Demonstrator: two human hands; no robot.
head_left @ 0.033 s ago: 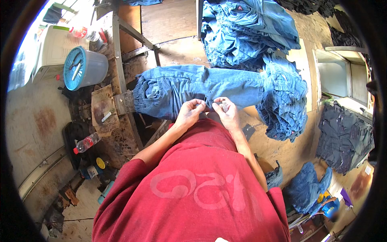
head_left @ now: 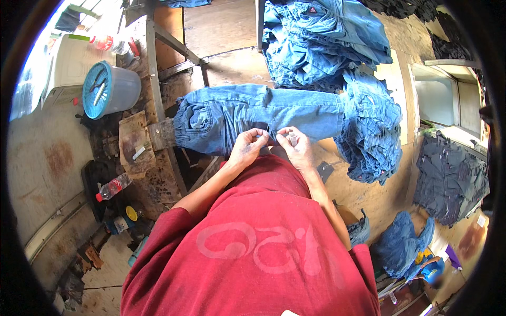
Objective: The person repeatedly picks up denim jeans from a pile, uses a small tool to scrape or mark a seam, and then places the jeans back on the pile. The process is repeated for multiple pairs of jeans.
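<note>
I could drop the small, blocky, whitish piece (head_left: 293, 138) if the right hand (head_left: 300, 149) gripping it slackens; the left hand (head_left: 246, 149) pinches, contents unclear.

Your view is bright, with the harshest glare left of the blue-lidded bucket (head_left: 124, 89), where the pale container (head_left: 74, 63) nearly washes out. To the bucket's right, you get crisp folds on the jeans (head_left: 303, 102) and shadow underneath. Black vignetting rings your fisheye frame, bending straight edges.
</note>
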